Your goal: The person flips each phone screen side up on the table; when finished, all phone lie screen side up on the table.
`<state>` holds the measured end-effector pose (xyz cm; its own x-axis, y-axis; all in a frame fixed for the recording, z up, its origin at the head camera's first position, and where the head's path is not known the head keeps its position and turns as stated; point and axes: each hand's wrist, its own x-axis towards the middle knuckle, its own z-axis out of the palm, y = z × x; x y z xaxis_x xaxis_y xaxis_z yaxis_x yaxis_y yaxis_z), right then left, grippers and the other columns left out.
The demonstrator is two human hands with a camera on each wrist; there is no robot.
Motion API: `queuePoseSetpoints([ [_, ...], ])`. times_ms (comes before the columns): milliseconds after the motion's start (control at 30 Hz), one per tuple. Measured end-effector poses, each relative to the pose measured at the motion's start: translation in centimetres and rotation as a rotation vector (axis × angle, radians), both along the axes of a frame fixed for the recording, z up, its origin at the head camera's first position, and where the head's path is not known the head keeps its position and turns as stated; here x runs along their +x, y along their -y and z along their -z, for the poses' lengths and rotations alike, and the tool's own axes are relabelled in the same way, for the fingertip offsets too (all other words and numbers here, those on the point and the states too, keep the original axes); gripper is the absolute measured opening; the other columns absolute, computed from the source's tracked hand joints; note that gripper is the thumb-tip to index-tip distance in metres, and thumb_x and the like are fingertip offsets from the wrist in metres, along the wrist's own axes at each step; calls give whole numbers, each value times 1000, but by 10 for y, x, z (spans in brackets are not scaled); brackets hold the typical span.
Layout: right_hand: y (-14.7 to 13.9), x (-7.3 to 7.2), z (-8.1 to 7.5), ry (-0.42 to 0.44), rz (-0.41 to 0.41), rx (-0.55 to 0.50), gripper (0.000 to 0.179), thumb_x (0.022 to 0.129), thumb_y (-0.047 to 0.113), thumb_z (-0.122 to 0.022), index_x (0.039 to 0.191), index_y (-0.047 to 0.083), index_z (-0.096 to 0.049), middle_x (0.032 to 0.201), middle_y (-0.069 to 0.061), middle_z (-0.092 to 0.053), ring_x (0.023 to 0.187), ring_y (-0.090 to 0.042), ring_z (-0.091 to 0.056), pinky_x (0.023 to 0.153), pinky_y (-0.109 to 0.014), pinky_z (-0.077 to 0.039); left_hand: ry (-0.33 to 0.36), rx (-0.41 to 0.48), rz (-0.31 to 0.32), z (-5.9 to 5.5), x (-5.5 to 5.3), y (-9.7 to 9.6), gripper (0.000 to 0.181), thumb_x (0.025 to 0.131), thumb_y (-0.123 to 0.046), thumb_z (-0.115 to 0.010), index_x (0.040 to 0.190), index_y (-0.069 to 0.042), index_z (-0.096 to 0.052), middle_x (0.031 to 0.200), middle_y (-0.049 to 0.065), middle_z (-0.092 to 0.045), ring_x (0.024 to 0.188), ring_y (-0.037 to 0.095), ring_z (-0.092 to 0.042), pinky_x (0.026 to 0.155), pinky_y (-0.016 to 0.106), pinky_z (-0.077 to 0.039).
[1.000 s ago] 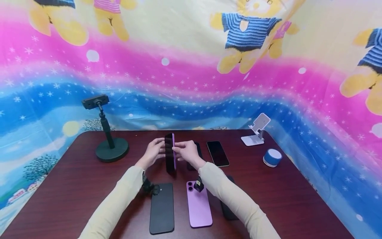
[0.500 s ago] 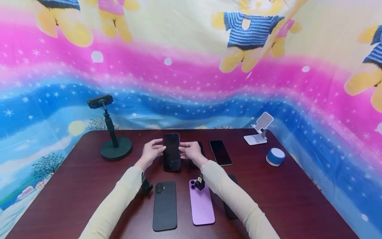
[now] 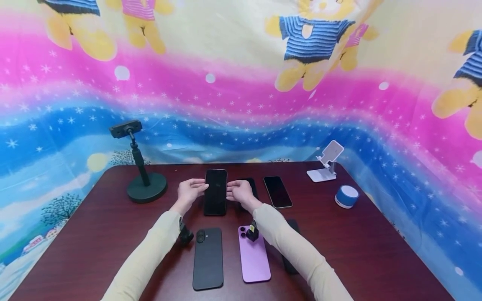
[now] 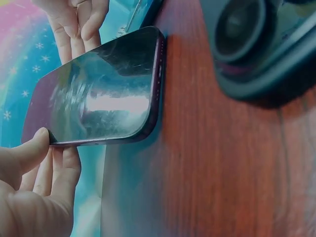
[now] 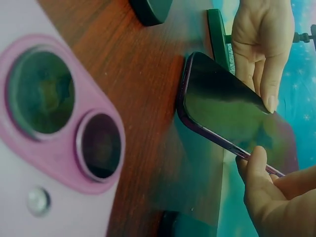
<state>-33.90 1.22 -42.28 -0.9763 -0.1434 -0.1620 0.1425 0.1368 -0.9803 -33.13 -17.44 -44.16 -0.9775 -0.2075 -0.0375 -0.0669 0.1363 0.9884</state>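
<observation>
A phone point(image 3: 216, 193) with a dark glossy screen and a purple edge stands tilted up between my hands, its screen facing me. My left hand point(image 3: 188, 193) pinches its left side, thumb on the front rim and fingers behind, as the left wrist view shows of the phone point(image 4: 106, 94). On the opposite side my right hand point(image 3: 242, 193) holds the edge between thumb and fingers; the right wrist view has this hand point(image 5: 281, 197) at lower right. The lower end of the phone point(image 5: 222, 103) is at or just over the table; contact is unclear.
Nearer me lie a black phone point(image 3: 208, 259), a purple phone point(image 3: 256, 261) and a dark phone point(image 3: 291, 251) partly under my right sleeve. Behind my right hand are another dark phone point(image 3: 251, 186) and a screen-up phone point(image 3: 278, 192). A black stand point(image 3: 147, 188), white phone stand point(image 3: 321, 174) and blue speaker point(image 3: 346, 196) stand farther out.
The phone has turned from edge-on to screen facing me, mostly in the first half second. Both hands keep hold of its sides; since then it has barely shifted.
</observation>
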Motion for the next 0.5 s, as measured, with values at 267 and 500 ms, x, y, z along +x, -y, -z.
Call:
queuePoseSetpoints([
  [267,-3,2,3,22,-43,-13,39,92,-11,-39,127,-8,-55,123,-26,-61,109,-30,-64,91,-39,-53,34,-3,33,4,1,0,36,90,-8,-66,124,2,-62,121,24,-64,109,30,-65,90,38,-53],
  [500,1,5,9,79,-125,-62,50,92,-13,-34,141,-7,-38,143,-27,-43,132,-36,-44,104,-45,-43,80,1,139,6,3,5,45,90,3,-62,134,6,-51,132,28,-54,121,35,-56,94,35,-51],
])
